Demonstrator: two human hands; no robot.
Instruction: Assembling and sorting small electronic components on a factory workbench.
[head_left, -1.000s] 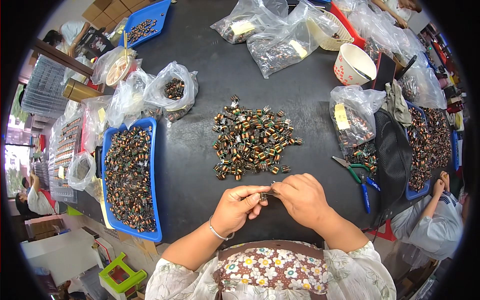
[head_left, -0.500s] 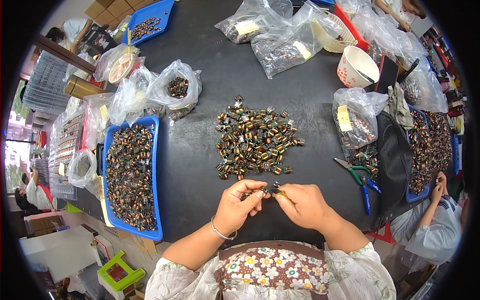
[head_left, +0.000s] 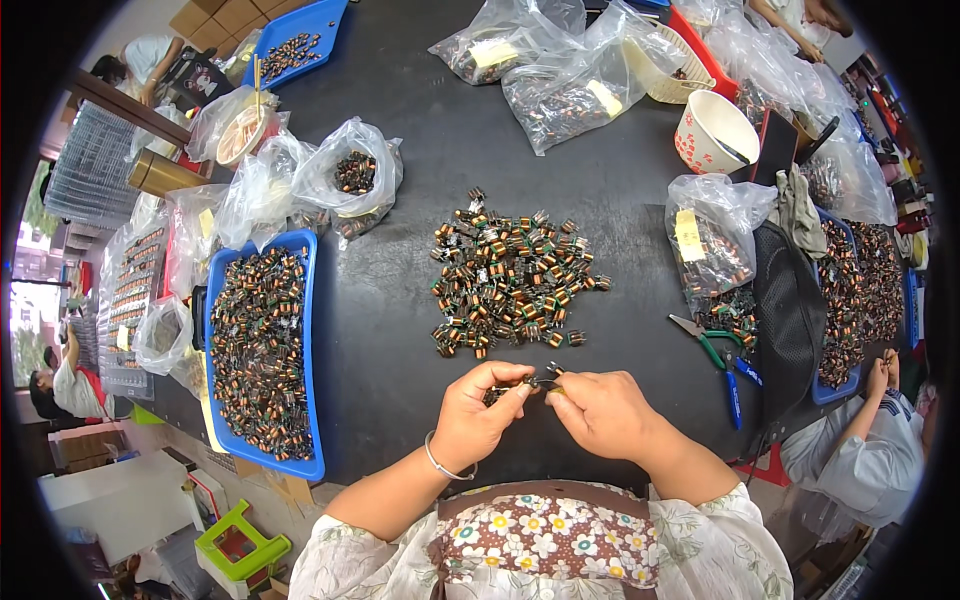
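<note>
My left hand (head_left: 478, 412) is closed, with a small copper-wound coil (head_left: 527, 381) pinched between thumb and fingertips; more coils seem tucked in its fingers. Facing it, my right hand (head_left: 612, 412) is closed round a small tool (head_left: 547, 381) whose thin dark tip points at the coil. The grip hides most of this tool, so its kind is unclear. Just beyond both hands lies a loose pile of coils (head_left: 512, 285) on the black table (head_left: 400, 300). To the left stands a blue tray (head_left: 318, 400) heaped with similar coils.
Green-handled pliers (head_left: 712, 345) and a blue-handled tool (head_left: 735, 400) lie at right, near a bag of coils (head_left: 715, 245). An open plastic bag (head_left: 380, 200) stands left of the pile. A white tub (head_left: 700, 150) is at far right. A co-worker's hands (head_left: 882, 372) show at the right edge.
My hands stay almost in place, with the fingertips and the tool's tip shifting slightly at the coil. The pile and trays look the same.
</note>
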